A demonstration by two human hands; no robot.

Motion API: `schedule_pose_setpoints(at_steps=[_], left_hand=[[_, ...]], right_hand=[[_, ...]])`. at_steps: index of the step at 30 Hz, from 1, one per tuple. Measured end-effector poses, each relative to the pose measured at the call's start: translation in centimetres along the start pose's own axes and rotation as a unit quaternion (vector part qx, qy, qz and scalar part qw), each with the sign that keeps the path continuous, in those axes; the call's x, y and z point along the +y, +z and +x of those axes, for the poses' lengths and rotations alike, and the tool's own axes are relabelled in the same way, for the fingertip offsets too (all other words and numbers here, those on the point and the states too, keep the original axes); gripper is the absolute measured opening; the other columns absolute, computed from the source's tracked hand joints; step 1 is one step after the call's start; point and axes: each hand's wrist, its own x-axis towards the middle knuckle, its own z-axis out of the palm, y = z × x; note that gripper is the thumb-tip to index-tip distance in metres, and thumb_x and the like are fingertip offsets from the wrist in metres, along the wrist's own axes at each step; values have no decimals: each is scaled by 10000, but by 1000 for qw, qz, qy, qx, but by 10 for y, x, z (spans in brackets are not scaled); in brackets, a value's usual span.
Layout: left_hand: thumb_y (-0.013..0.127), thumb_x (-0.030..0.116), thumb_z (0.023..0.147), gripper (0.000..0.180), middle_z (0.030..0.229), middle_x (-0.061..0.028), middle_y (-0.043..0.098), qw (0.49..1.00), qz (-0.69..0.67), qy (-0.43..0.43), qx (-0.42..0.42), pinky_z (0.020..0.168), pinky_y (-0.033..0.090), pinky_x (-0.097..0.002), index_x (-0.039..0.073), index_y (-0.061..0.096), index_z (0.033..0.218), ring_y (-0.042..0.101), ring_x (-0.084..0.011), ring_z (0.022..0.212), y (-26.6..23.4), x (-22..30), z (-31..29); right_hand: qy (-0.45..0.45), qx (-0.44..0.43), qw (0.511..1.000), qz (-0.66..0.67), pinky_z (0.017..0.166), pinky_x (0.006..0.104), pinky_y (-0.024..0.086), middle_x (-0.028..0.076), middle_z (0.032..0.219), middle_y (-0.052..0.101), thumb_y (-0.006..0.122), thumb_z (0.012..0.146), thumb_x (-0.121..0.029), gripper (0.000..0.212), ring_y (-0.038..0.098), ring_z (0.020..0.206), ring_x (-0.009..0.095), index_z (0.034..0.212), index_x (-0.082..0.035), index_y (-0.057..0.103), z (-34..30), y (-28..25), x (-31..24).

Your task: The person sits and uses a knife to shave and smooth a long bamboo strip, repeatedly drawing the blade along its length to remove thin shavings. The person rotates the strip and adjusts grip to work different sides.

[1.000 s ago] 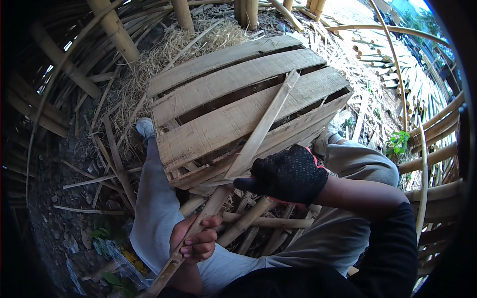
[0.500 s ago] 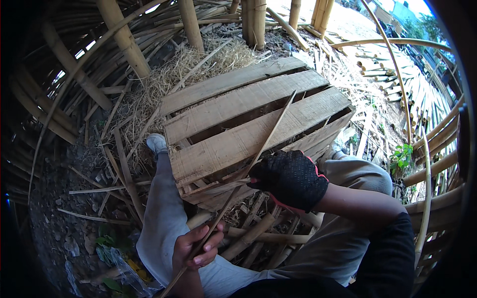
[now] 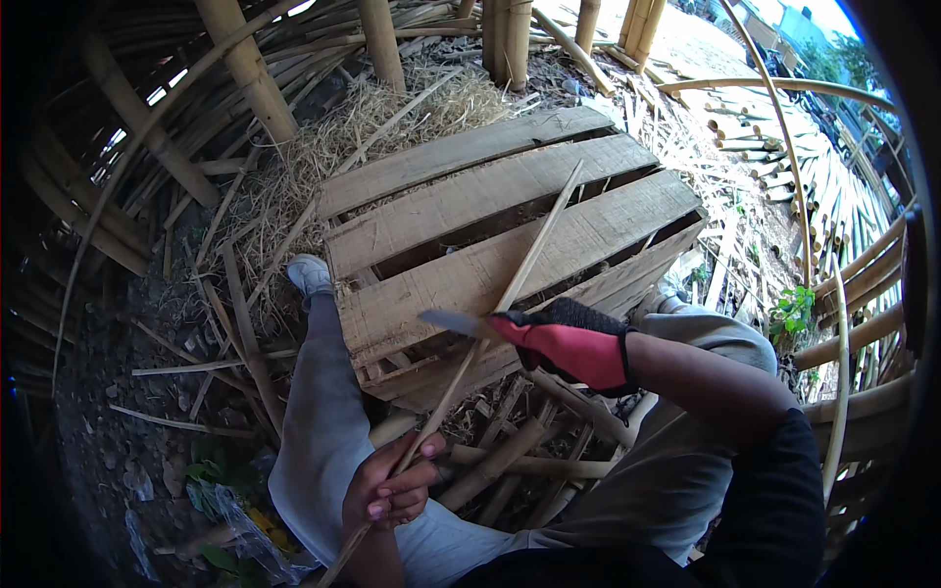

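Observation:
My bare left hand (image 3: 394,484) is closed round the lower part of a long thin bamboo strip (image 3: 538,249). The strip slants up to the right, its far end over the slatted top of a wooden crate (image 3: 417,302) standing between my legs. My right hand (image 3: 576,349), in a black and red glove, grips a knife (image 3: 453,322). Its blade points left and lies across the strip by the crate's near edge. The glove covers the knife's handle, and I cannot tell whether the blade is cutting in.
Bamboo offcuts (image 3: 505,457) lie below the crate, and shavings (image 3: 421,103) heap up behind it. Upright bamboo poles (image 3: 247,71) stand at the far left. Cut bamboo (image 3: 774,157) is piled at the far right. Loose strips (image 3: 211,365) and clear plastic (image 3: 250,534) lie left.
My right hand has turned over, showing the glove's red side, and the knife blade has come into view pointing left. The strip remains in my left hand, turned slightly.

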Motion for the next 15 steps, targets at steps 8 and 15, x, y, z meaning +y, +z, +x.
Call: schedule_pose_setpoints(at_steps=[8, 15], left_hand=[[222, 343, 1103, 322, 466, 20, 415, 1000, -4, -19, -24, 251, 256, -179, 72, 384, 1039, 407, -60, 275, -8, 3, -2], [228, 332, 1103, 309, 459, 18, 409, 999, 13, -27, 12, 249, 250, -181, 76, 389, 1042, 395, -57, 270, -4, 3, 2]], right_hand=[[-94, 171, 981, 8, 671, 318, 478, 82, 803, 606, 386, 981, -651, 658, 593, 712, 147, 940, -35, 614, 33, -4, 30], [-226, 117, 952, -169, 688, 352, 521, 129, 848, 663, 381, 1018, -550, 569, 649, 745, 188, 1012, -44, 642, 11, 29, 30]])
